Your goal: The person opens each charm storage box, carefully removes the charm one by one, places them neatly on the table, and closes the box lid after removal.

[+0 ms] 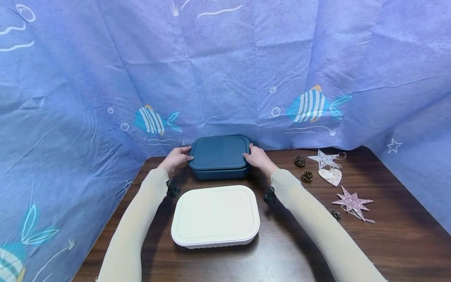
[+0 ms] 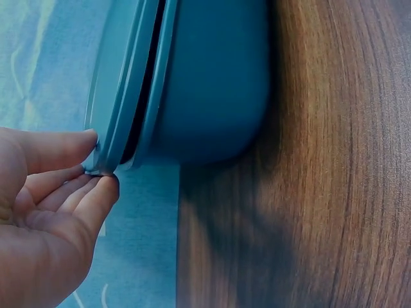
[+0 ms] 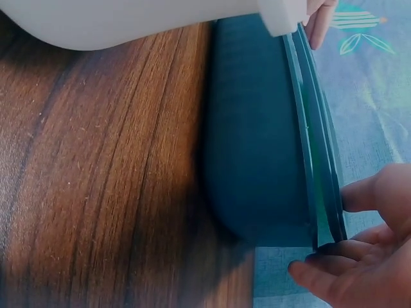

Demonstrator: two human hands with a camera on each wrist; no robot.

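Note:
At the back of the table stands a dark blue rectangular food box [image 1: 222,174] with a matching blue lid [image 1: 220,152] over it. My left hand [image 1: 176,156] pinches the lid's left end, thumb on top and fingers under the rim. On the opposite end, the right hand [image 1: 258,159] grips the lid's edge the same way. A narrow dark gap runs between lid and box rim in the left wrist view, and the right wrist view shows a similar slit. Nearer to me, between the forearms, sits a white lidded container [image 1: 215,215].
To the right lie several pine cones [image 1: 307,175], a white star [image 1: 323,159], a whitish heart [image 1: 331,176] and a pink glitter star [image 1: 352,201]. Blue fish-print cloth [image 1: 225,78] hangs right behind the box. The wooden table [image 1: 225,266] has its left edge beside the left forearm.

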